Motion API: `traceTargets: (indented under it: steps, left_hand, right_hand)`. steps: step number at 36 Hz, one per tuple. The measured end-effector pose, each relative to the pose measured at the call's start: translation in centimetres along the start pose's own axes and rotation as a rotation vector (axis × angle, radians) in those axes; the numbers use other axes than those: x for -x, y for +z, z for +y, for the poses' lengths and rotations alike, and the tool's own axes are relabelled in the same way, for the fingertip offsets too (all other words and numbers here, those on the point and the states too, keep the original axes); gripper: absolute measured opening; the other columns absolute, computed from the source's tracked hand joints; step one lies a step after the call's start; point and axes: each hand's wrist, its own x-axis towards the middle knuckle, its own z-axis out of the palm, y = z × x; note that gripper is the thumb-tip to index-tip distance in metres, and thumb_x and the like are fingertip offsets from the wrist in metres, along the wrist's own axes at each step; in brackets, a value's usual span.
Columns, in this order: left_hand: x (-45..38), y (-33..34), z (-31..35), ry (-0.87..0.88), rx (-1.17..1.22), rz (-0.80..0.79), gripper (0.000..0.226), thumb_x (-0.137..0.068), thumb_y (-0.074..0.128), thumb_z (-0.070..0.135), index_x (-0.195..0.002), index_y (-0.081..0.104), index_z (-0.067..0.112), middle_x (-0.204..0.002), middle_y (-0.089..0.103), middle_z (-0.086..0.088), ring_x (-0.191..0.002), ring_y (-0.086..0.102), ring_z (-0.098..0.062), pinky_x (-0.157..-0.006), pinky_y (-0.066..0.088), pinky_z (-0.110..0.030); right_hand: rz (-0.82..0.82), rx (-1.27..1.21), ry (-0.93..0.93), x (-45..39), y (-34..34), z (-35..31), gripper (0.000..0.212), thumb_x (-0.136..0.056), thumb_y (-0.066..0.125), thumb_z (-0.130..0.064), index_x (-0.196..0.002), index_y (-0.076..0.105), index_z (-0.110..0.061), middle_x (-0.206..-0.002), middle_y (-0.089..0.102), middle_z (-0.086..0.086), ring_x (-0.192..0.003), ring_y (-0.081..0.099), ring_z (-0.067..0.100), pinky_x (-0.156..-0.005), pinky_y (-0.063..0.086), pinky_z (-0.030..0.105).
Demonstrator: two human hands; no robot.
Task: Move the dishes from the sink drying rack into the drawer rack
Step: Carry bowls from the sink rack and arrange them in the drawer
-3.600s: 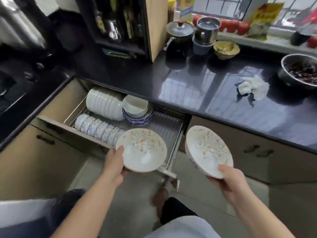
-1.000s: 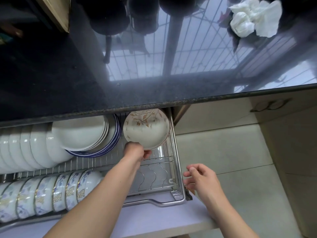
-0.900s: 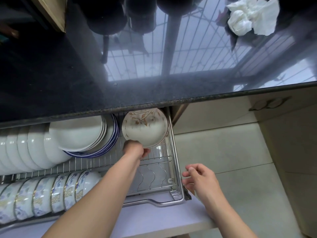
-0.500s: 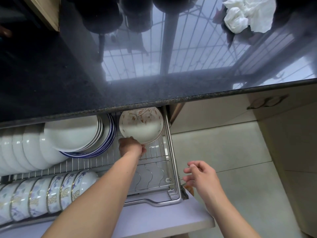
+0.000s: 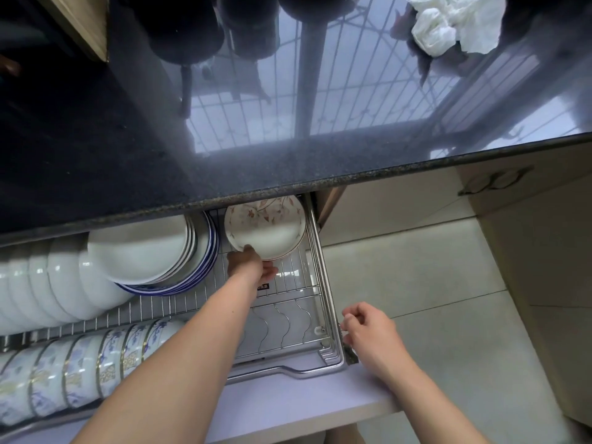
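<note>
The drawer rack (image 5: 290, 318) is pulled out below the black countertop (image 5: 224, 161). A white floral plate (image 5: 266, 227) sits at its back right corner, partly under the counter edge. My left hand (image 5: 251, 265) reaches in and grips the plate's near rim, thumb on top. My right hand (image 5: 368, 334) hovers by the rack's front right corner with fingers loosely curled, holding nothing. The sink drying rack is out of view.
A stack of white and blue-rimmed plates (image 5: 141, 248) lies left of the floral plate. White bowls (image 5: 35, 283) stand on edge further left, and patterned small bowls (image 5: 80, 357) line the front row. A white cloth (image 5: 455, 24) lies on the counter. Tiled floor is at the right.
Each hand held a floral plate 3.6 s ago; now my right hand is empty. Over the last second my left hand has slid the plate further back under the counter.
</note>
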Motion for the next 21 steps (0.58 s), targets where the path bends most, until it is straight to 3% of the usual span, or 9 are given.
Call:
traceTargets:
  steps: [4, 7, 10, 13, 21]
  left_hand:
    - [3.1, -1.6, 0.5, -0.022, -0.017, -0.141, 0.045, -0.110, 0.033, 0.037, -0.142, 0.037, 0.005, -0.091, 0.066, -0.024, -0.071, 0.070, -0.033, -0.051, 0.060, -0.035]
    - [7.1, -3.6, 1.3, -0.036, -0.125, -0.233, 0.042, -0.109, 0.040, 0.031, -0.146, 0.037, 0.011, -0.098, 0.067, -0.022, -0.075, 0.071, -0.030, -0.056, 0.062, -0.033]
    - [12.1, -5.0, 2.9, 0.010, -0.267, -0.291, 0.035, -0.106, 0.046, 0.022, -0.135, 0.048, 0.003, -0.101, 0.070, -0.021, -0.071, 0.074, -0.028, -0.057, 0.061, -0.032]
    - [17.6, -5.4, 4.9, 0.086, -0.386, -0.333, 0.021, -0.104, 0.046, 0.014, -0.116, 0.056, 0.001, -0.098, 0.069, -0.017, -0.070, 0.068, -0.024, -0.061, 0.057, -0.030]
    - [33.5, -1.5, 9.8, 0.445, -0.559, -0.494, 0.013, -0.102, 0.053, 0.017, -0.102, 0.064, 0.010, -0.080, 0.072, -0.009, -0.063, 0.066, -0.021, -0.063, 0.051, -0.029]
  right_hand:
    - [0.061, -0.070, 0.002, -0.1, -0.9, -0.6, 0.015, -0.086, 0.052, -0.030, -0.081, 0.065, -0.025, -0.077, 0.073, -0.001, -0.079, 0.072, 0.031, -0.078, 0.060, 0.050]
    - [0.117, -0.057, -0.019, 1.3, -2.7, -2.0, 0.018, -0.093, 0.053, -0.018, -0.079, 0.062, -0.024, -0.080, 0.074, -0.001, -0.081, 0.072, 0.028, -0.083, 0.058, 0.045]
    - [0.163, -0.185, -0.017, 3.8, -5.2, -3.4, 0.022, -0.095, 0.052, -0.010, -0.079, 0.062, -0.022, -0.077, 0.071, 0.002, -0.069, 0.069, 0.024, -0.085, 0.058, 0.049]
    - [0.192, -0.266, -0.021, 6.3, -7.9, -4.2, 0.021, -0.095, 0.051, -0.010, -0.081, 0.063, -0.021, -0.075, 0.070, 0.001, -0.063, 0.067, 0.020, -0.082, 0.058, 0.049]
    - [0.210, -0.341, -0.120, 14.2, -17.3, -5.2, 0.020, -0.095, 0.053, -0.013, -0.080, 0.063, -0.020, -0.083, 0.071, 0.005, -0.062, 0.065, 0.018, -0.069, 0.057, 0.035]
